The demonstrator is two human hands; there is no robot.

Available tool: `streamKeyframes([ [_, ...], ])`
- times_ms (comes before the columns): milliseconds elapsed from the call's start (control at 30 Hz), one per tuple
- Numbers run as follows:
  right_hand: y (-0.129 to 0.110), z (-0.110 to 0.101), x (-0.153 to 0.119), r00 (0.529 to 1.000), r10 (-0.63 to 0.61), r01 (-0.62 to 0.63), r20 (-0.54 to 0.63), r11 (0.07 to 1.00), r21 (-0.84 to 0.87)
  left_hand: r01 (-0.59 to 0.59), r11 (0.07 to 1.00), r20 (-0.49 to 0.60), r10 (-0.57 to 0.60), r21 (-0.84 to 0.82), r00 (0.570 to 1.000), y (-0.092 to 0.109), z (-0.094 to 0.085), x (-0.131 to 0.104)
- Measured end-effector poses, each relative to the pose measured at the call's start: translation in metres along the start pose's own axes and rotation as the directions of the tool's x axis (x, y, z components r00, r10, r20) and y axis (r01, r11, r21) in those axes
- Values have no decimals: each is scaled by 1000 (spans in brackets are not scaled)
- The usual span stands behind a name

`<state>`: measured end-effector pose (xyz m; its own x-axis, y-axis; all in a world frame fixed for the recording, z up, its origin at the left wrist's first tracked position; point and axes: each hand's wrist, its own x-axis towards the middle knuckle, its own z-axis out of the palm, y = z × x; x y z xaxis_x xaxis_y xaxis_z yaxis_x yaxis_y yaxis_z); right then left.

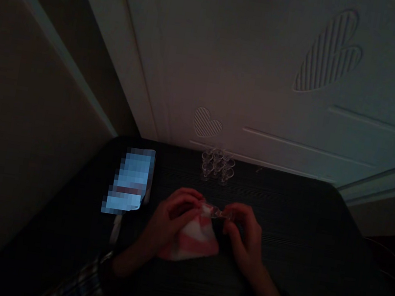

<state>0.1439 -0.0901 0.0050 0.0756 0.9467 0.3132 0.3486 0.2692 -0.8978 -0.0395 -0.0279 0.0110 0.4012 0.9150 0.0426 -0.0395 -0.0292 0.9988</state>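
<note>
My left hand is closed on a red-and-white cloth, which hangs down below the fingers. Part of the cloth is at the mouth of a small clear stemmed glass; the dim light hides how far in it goes. The fingers of my right hand pinch the foot end of this glass, which lies sideways between both hands. Just beyond them, several similar small clear glasses stand in a tight group on the dark table.
On the left stands a lit screen, blurred out, with a pale cable or strap below it. A white panel with embossed hearts rises behind the table's back edge. The room is very dim.
</note>
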Motion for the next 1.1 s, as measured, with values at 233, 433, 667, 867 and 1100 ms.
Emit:
streamKeyframes([
  [233, -4, 2, 4, 995, 96, -98, 21, 987, 125, 62, 985, -15, -65, -164, 998, -4, 5, -1],
  [433, -3, 2, 4, 993, 115, -115, 11, 973, 200, -37, 992, -80, 28, -117, 996, -4, 3, -1],
  [667, 0, 2, 2, 997, 83, -81, 4, 973, 216, -71, 987, -48, 78, 146, 996, -3, 0, 0],
  [867, -2, 3, 3, 995, 102, -95, -13, 957, 275, -62, 994, -8, 63, 94, 998, 0, 1, -3],
  [1100, -1, 5, 7, 985, 172, -151, -7, 884, 443, 21, 1000, -40, -21, 11, 999, 2, 1, -4],
])
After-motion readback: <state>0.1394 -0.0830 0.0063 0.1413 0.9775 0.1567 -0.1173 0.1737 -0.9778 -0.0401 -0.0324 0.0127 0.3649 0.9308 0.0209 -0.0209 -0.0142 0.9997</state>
